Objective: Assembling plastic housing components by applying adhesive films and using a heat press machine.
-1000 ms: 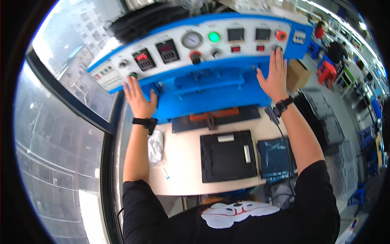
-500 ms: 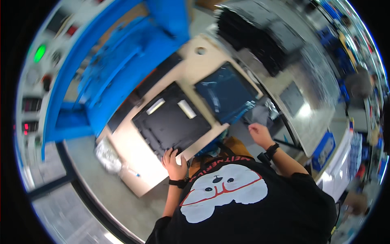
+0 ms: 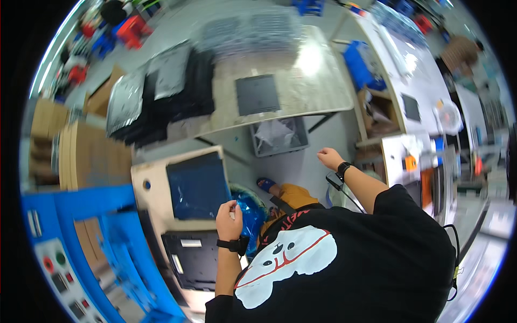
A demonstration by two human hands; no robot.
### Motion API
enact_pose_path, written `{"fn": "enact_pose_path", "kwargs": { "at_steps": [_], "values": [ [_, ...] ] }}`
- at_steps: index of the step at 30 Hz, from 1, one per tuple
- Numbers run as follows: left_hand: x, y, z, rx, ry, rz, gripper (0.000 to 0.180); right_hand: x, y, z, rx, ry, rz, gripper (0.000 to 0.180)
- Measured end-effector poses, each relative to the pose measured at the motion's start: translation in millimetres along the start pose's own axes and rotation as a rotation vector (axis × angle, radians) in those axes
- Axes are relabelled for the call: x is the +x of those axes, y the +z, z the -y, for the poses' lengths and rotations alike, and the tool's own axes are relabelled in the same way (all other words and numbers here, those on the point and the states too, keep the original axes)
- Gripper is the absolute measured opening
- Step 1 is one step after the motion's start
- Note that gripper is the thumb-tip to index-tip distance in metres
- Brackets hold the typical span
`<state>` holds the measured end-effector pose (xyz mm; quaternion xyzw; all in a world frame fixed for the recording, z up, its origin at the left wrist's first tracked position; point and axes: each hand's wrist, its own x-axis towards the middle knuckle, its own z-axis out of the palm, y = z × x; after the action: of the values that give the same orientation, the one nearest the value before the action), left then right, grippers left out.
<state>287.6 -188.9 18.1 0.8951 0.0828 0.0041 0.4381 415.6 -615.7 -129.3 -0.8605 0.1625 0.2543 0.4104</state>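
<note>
My left hand (image 3: 229, 219) hovers at the right edge of a dark panel in shiny blue film (image 3: 198, 185), its fingers curled in with nothing visible in them. Below that panel, a black plastic tray-like panel (image 3: 188, 261) with two pale strips lies on the wooden bench (image 3: 152, 199). Out to the right, my right hand (image 3: 329, 158) hangs over the floor, loosely closed and seemingly bare. Ahead of it, a flat dark grey sheet (image 3: 257, 95) rests on a long table (image 3: 318, 81). A blue shiny bag (image 3: 249, 218) sits between the bench and my legs.
Black panels (image 3: 186, 91) are piled on the long table's left, beside stacked clear trays (image 3: 250, 32). Under it stands a grey bin (image 3: 280, 137) with film inside. A blue machine frame (image 3: 107, 199) is at the left, with cardboard boxes (image 3: 94, 153) behind it.
My view has swung to the right, toward the long table. The left hand has come off the black panel and its fingers have curled. My right hand has moved away from the grey film bag.
</note>
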Motion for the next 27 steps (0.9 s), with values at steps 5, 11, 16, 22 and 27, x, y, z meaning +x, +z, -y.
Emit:
{"fn": "enact_pose_path", "kwargs": {
  "at_steps": [5, 11, 16, 22, 27],
  "values": [
    [33, 54, -3, -0.081, 0.102, 0.263, 0.02, -113, -13, -72, -0.023, 0.064, -0.188, 0.036],
    [20, 136, 49, 0.034, 0.201, 0.615, 0.025, -275, 60, -262, -0.202, 0.239, -0.123, 0.026],
    [-16, 197, 58, 0.106, 0.151, 0.815, 0.026, -375, 78, -315, -0.663, 0.282, 0.183, 0.02],
    [-21, 257, 53, 0.3, 0.12, 1.008, 0.032, -410, 43, -280, 0.141, 0.544, -0.298, 0.021],
    [21, 320, 27, 0.429, 0.162, 1.048, 0.029, -386, 16, -315, 0.521, 0.499, -0.651, 0.025]
  ]
}}
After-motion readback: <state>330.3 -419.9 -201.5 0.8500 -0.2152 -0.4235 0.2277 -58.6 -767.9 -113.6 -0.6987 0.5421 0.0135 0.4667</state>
